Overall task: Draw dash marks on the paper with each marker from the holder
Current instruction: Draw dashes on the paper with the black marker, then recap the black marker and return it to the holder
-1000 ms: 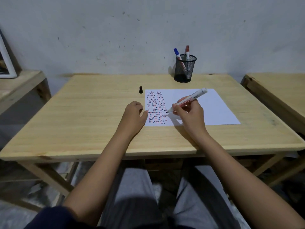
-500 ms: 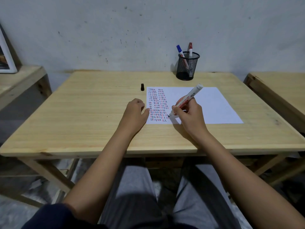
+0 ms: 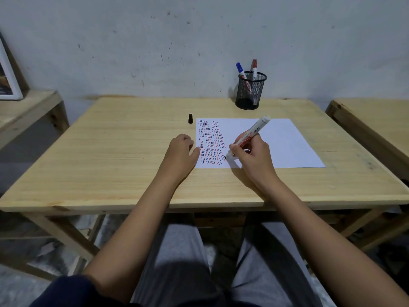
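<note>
A pale wooden table [image 3: 110, 156] is standing against a scuffed grey wall, and on it a white sheet of paper [image 3: 278, 142] is lying flat, its left part already filling with columns of short red, blue and black dashes [image 3: 211, 142]. The right hand [image 3: 252, 156] is pinching a white-barrelled marker with a red label [image 3: 251, 135] in a closed writing grip, thumb and fingers wrapping the lower barrel so that the black tip is touching the paper just beside the last column, near the sheet's lower edge; the barrel is leaning up and away to the right, which is keeping the tip in sight. The left hand [image 3: 181, 151] is resting on the table at the paper's left edge, fingers loosely curled and holding nothing, the thumb touching or nearly touching the margin, apparently steadying the sheet against the strokes. A small black cap [image 3: 190, 118] is standing upright just off the paper's top-left corner, probably parked there so it is staying within reach for recapping. Farther back, near the wall, a black wire-mesh holder [image 3: 250, 90] is keeping a blue-capped marker [image 3: 240, 69] and a red-capped marker [image 3: 254, 67], both capped and upright. Judging by the three colours present, the black marker's turn is under way.
</note>
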